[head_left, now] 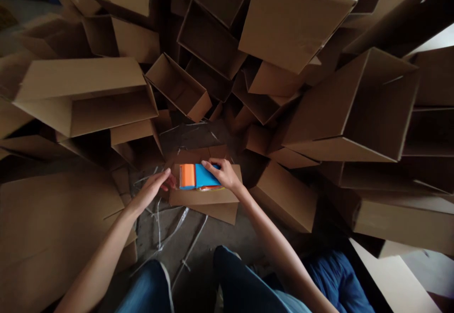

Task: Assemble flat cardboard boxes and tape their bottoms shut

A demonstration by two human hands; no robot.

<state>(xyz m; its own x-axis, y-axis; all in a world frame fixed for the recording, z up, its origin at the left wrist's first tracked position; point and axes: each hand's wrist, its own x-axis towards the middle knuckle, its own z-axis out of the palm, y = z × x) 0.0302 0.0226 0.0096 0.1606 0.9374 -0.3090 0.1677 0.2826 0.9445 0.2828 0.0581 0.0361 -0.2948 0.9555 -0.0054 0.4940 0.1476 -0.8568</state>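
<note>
A blue and orange tape dispenser (205, 176) lies over the top of a small cardboard box (216, 197) in front of me. My right hand (225, 173) is closed on the blue end of the dispenser, thumb along its upper side; a bit of yellowish roll shows beneath. Just left of the orange end, my left hand (160, 184) hovers by the box's left edge. Its fingers are slightly bent and apart, and I see nothing in them. Whether its fingertips touch the box is unclear.
Open cardboard boxes (109, 91) are heaped ahead and on both sides, among them a tall tilted one (347, 109) at right. White straps (182, 221) lie on the floor (191, 237) near my legs. Dark blue fabric (336, 280) lies at lower right.
</note>
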